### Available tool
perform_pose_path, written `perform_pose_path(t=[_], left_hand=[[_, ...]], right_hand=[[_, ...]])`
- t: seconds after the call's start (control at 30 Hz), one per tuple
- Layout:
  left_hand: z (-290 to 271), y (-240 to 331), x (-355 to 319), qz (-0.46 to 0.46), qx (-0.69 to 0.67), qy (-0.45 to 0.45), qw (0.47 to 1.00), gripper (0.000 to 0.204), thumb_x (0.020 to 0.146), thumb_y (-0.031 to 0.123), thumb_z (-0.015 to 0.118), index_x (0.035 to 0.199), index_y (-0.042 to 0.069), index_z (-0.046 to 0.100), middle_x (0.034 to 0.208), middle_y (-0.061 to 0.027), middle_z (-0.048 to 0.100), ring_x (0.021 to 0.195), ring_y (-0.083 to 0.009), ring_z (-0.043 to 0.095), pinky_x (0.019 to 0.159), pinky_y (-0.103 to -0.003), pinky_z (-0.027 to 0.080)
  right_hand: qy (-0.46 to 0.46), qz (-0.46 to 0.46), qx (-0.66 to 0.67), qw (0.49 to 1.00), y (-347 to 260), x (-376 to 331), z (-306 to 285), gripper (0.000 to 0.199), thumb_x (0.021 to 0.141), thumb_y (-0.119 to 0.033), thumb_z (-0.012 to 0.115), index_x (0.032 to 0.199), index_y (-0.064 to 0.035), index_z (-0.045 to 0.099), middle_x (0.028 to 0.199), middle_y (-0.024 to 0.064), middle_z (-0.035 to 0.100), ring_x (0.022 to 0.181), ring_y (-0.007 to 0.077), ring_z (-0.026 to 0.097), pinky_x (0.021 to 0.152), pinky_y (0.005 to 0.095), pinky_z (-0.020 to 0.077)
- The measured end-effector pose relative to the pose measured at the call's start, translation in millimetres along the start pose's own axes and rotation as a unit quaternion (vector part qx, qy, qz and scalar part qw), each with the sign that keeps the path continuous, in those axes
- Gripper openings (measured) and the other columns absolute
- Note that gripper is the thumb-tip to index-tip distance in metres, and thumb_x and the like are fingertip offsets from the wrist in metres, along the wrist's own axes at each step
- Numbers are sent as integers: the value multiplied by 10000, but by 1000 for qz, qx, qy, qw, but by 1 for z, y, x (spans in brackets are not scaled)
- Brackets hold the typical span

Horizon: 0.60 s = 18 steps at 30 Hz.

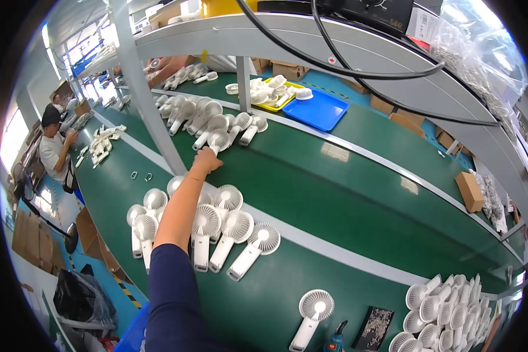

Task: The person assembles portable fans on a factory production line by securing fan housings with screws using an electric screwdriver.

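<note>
My left arm, in a dark blue sleeve, stretches over the bench to the green conveyor belt. There my left hand (207,160) closes round a white handheld fan (219,139), at the near edge of a group of similar fans (202,114). Beneath and beside the forearm, several white fans (239,226) lie on the bench with their round grilles up. One separate fan (314,311) rests close to the bench's front edge. Next to it are a blue power screwdriver (335,339) and a black tray of small metal parts (374,328). My right hand is out of view.
Many fans are piled (446,314) at the right. Across the belt are a blue tray (317,110) and a yellow tray (270,104) of white parts. A metal post (152,88) and shelf with hanging black cables (358,73) stand over the belt. A co-worker (56,146) is at far left.
</note>
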<state>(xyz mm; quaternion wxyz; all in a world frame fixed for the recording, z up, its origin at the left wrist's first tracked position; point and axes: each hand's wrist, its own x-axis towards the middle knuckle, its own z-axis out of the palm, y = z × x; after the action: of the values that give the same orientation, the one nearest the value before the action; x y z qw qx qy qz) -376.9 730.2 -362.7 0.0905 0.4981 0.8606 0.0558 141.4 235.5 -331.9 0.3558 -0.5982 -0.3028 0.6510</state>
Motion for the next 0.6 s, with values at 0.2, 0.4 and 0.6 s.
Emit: perform_pose_path(t=[0.2,0.4,0.6], left_hand=[[-1,54,-10,115,-152,60,980,490,664,283,638,1031,-40,599,1041,-234,631,997,-368,606,872,-420,482],[-28,36,40,56,-103,225,967,500,699,325,670,1055,-17,595,1111,-241,594,1048,-407,564,876,-478,464],[-1,14,74,9,-147,123,981,639,671,369,707,1211,72,538,1278,-206,501,1184,-397,478,966,-494,392]], right_hand=[[84,-11,-42,995,28,-4,-6,540,832,-135,677,1300,8,450,862,85,587,742,174,556,684,317,461],[110,0,-91,990,31,0,0,572,809,-148,700,1301,6,454,958,114,574,841,212,557,777,361,453],[135,25,-117,984,18,0,4,576,800,-155,706,1295,7,462,1015,133,555,897,237,548,822,390,435]])
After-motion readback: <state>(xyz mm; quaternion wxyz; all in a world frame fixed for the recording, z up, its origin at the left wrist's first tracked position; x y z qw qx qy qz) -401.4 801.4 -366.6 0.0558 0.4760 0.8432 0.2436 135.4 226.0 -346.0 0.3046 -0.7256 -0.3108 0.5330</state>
